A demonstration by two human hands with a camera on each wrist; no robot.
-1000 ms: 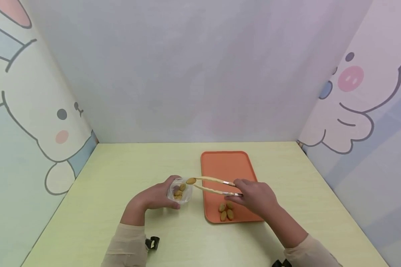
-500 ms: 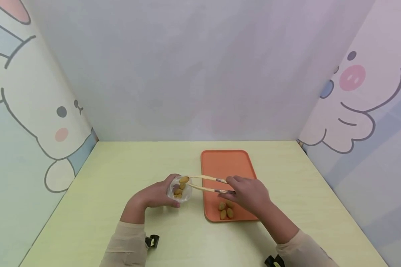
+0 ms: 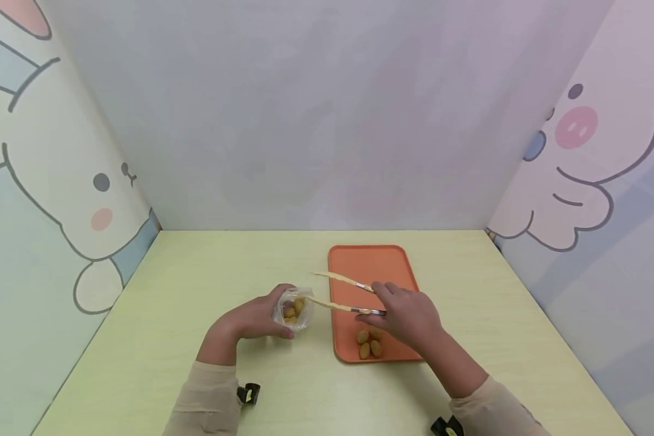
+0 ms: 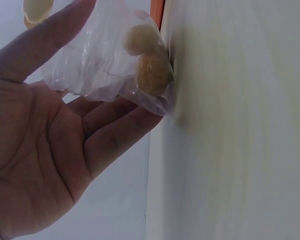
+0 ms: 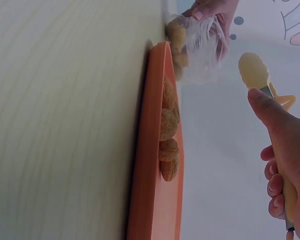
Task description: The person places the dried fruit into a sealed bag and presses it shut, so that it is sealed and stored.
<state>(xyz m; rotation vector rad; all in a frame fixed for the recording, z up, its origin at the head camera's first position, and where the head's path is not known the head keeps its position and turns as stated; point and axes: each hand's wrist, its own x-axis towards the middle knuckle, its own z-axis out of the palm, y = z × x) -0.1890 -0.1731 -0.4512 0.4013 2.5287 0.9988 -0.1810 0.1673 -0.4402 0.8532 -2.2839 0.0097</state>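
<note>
My left hand (image 3: 258, 318) holds a clear plastic bag (image 4: 100, 55) upright on the table, thumb on one side and fingers on the other, its mouth facing up. Several walnuts (image 4: 154, 74) lie inside the bag. In my right hand (image 3: 410, 315) is a pair of tongs (image 3: 340, 307) with cream tips and metal middles. Their arms stand spread apart, nothing between the tips; in the head view one tip is over the bag's mouth and the other lies beyond it. Several more walnuts (image 5: 168, 123) sit in the near end of an orange tray (image 3: 370, 266).
The tray lies on the pale wooden table (image 3: 240, 260), right of the bag and partly under my right hand. A grey wall (image 3: 327, 121) rises behind the table, and printed cartoon panels stand at both sides.
The tongs moved left to the bag with a walnut between their tips, then spread apart. That walnut is now in the bag. My left hand has stayed in place.
</note>
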